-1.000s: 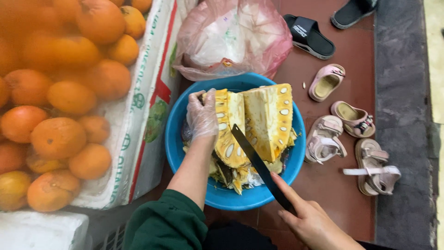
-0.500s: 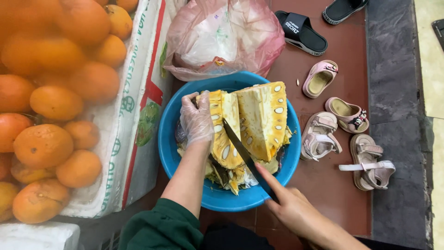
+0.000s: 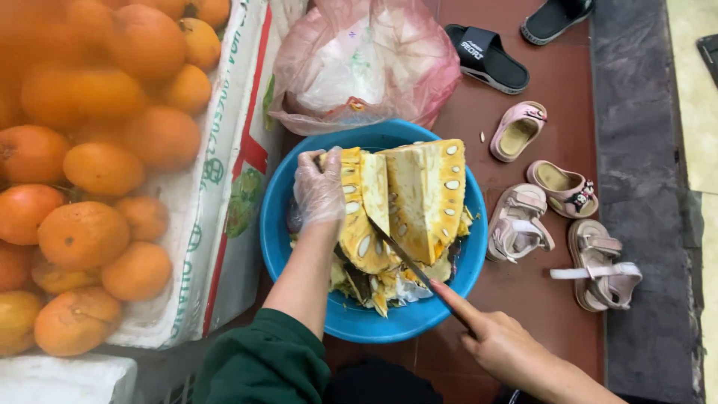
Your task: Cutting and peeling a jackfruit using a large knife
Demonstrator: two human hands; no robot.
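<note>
Since the earlier frame, knife (image 3: 400,258) had slid deeper into the split jackfruit (image 3: 404,206), which sat in the blue basin (image 3: 278,224) on the floor. Best practice, by my judgement: keep the blade along the core, short strokes, edge away from the steadying fingers. Left hand (image 3: 318,191), gloved, clasped the fruit's left section. Right hand (image 3: 505,348) gripped the handle, forefinger along the spine.
</note>
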